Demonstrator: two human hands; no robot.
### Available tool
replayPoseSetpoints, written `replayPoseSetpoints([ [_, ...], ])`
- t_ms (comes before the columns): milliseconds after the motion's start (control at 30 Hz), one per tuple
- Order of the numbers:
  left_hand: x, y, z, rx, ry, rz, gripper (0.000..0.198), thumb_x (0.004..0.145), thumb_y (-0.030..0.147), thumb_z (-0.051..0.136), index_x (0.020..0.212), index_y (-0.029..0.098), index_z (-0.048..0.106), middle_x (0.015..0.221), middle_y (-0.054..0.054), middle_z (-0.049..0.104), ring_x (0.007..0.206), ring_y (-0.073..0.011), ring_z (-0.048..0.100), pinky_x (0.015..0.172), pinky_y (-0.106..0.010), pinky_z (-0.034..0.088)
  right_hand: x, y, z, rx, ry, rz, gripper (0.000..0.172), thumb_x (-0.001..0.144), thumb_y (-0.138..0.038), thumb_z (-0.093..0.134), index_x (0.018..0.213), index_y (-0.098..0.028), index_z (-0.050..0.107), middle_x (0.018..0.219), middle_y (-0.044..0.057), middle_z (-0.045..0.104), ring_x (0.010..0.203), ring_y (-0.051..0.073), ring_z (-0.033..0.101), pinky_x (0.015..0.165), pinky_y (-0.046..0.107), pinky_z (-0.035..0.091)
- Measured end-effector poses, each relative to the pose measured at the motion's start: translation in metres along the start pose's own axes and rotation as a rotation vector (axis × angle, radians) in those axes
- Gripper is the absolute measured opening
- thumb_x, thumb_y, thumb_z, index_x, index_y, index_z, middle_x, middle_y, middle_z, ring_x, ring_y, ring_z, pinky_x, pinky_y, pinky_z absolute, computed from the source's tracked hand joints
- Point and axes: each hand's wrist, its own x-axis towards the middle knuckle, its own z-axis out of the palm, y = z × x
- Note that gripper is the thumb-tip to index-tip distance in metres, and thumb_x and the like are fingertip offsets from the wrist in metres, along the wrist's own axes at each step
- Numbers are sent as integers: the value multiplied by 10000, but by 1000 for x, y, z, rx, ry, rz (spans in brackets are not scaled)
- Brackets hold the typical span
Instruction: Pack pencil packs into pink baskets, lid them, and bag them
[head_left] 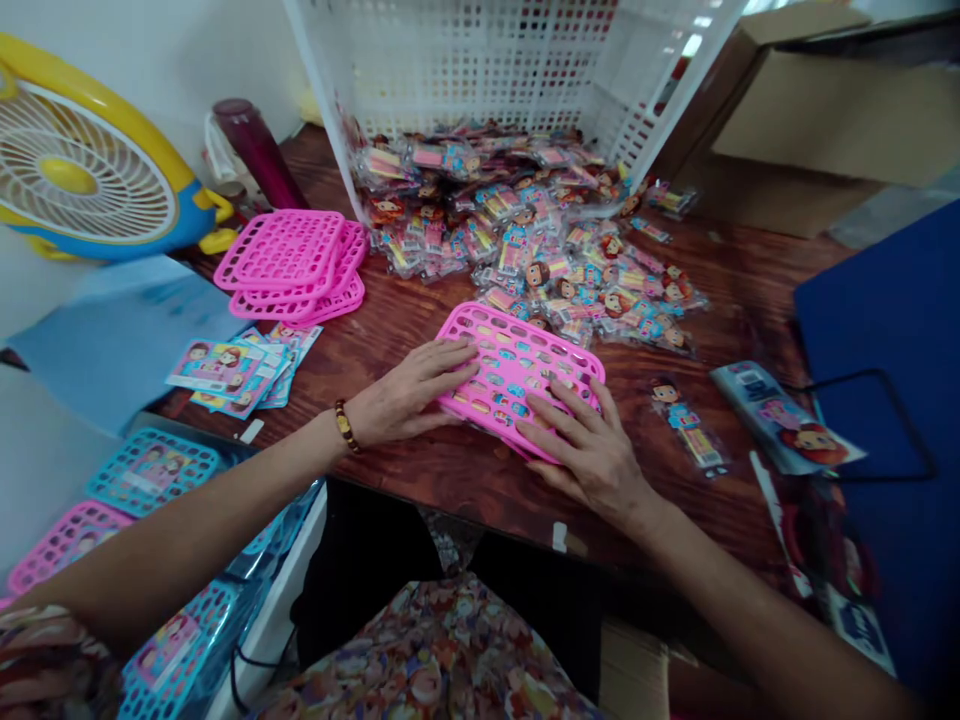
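A pink plastic basket (517,370) with oval holes is between my hands over the wooden table's front part. Colourful printed pieces show through its holes. My left hand (412,390) grips its left edge, fingers lying over the top. At the right edge, my right hand (589,445) has its fingers spread across the top and the thumb low at the near side. Just beyond lies a heap of small clear-wrapped packets (570,270) with cartoon figures. One single packet (686,425) is to the right of my right hand.
Stacked pink baskets (289,262) and printed cards (236,370) lie at left, near a yellow-blue fan (90,160). A white crate (322,90) holding packets stands behind. Finished-looking blue baskets (180,640) sit low left; a cardboard box (810,120) and blue panel (892,400) are right.
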Motion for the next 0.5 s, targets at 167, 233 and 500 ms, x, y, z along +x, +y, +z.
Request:
replayPoseSetpoints([
  [167,-25,12,9,-122,214,-291,720,876,433,624,1496,288,286,1549,-147,313,1437,-307,284,1162,-568,263,2,-4,-1,4,10,20,364,920,-286,592,1283,-257,581,1397,65,562,1405,298,358,1154,634,172],
  [233,-33,18,16,-239,305,-403,640,910,368,592,1482,289,316,1517,-132,373,1397,-271,365,1145,-518,327,2,-5,-1,12,17,25,346,922,-277,588,1268,-256,593,1390,63,569,1401,295,367,1154,631,171],
  [500,-31,16,43,-332,515,-446,508,868,309,663,1347,251,506,1262,-98,599,1164,-204,581,1031,-411,470,2,-7,5,39,76,58,307,896,-271,607,1202,-273,638,1338,52,614,1371,306,413,1142,644,185],
])
